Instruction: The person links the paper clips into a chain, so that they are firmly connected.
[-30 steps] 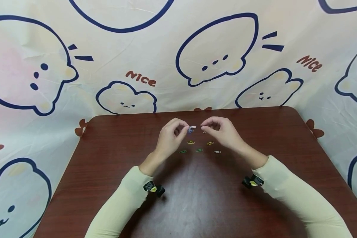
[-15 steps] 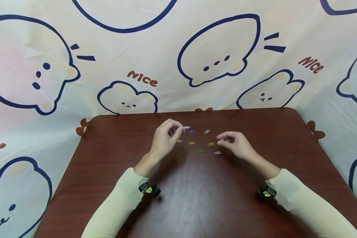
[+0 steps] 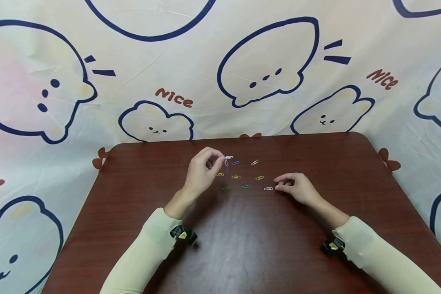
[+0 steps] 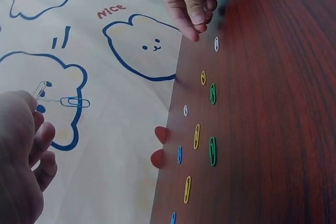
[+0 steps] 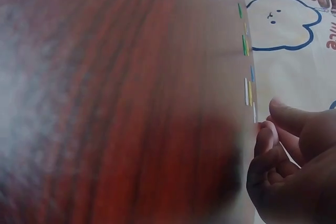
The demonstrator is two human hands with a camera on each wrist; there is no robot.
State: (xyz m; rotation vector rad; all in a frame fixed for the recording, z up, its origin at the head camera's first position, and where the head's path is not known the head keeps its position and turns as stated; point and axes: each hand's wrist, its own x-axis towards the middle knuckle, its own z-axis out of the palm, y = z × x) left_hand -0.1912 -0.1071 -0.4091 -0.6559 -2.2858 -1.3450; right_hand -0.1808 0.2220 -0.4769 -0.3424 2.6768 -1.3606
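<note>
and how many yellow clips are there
3: left clip, near the left hand; middle clip; right clip, all in a row on the table. That hand may hide more.

Left hand [image 3: 201, 170] partly masks a blue clip [image 3: 210, 166] from the head camera, and the left wrist view slices one off at its bottom edge! The dangling clips [image 4: 75, 102] are lost in its pinch, their links seemingly too fine to read. At the right wrist, the tabletop [image 5: 115, 103] smears into blur.
</note>
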